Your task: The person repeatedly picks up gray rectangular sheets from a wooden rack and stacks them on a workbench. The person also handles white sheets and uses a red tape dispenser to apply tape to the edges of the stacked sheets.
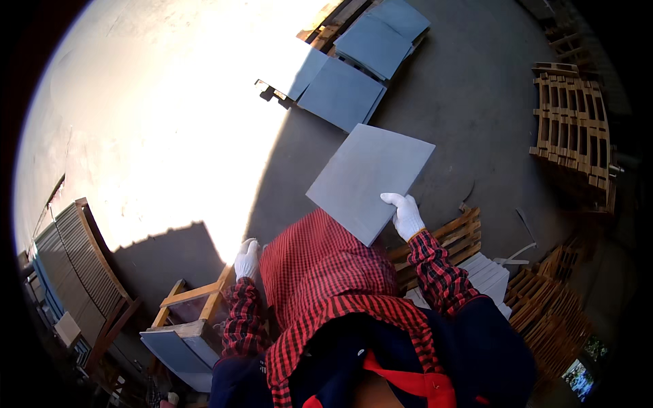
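Observation:
My right hand (405,214), in a white glove, grips the lower right edge of a square grey tile (367,177) held up in front of me. My left hand (247,258), also gloved in white, hangs beside my red checked scarf, above a wooden crate (194,299); its fingers look loosely curled and hold nothing that I can see. Red checked sleeves cover both forearms. The tile's lower corner is hidden behind the scarf.
Grey tiles (340,92) lie on pallets (320,30) on the concrete ahead. A tall stack of wooden pallets (571,129) stands at right. More pallets (456,238) and white slabs (490,272) sit by my right side. Crated tiles (81,265) stand at left.

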The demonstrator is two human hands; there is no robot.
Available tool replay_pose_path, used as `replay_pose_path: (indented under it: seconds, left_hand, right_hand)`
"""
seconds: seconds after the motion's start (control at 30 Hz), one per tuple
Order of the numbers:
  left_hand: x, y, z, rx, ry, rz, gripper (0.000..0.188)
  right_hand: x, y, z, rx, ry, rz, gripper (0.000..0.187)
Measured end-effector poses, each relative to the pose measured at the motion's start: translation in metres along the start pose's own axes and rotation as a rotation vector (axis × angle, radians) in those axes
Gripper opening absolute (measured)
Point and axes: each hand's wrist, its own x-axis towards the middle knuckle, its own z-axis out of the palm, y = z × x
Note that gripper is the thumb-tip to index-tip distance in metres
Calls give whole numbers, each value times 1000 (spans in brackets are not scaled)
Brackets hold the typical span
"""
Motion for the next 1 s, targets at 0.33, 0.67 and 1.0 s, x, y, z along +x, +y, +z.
replay_pose_path:
  seconds: [0.33, 0.67, 1.0]
  left_hand:
    - [-57, 92, 162, -232, -278, -487, 32]
    - [-55, 75, 188, -484, -70, -785, 34]
    - [-38, 79, 203, -405, -202, -795, 35]
  right_hand:
    - [309, -30, 30, 149, -125, 135, 32]
    - [491, 4, 35, 207, -180, 159, 38]
    - [499, 15, -2, -83, 118, 94, 66]
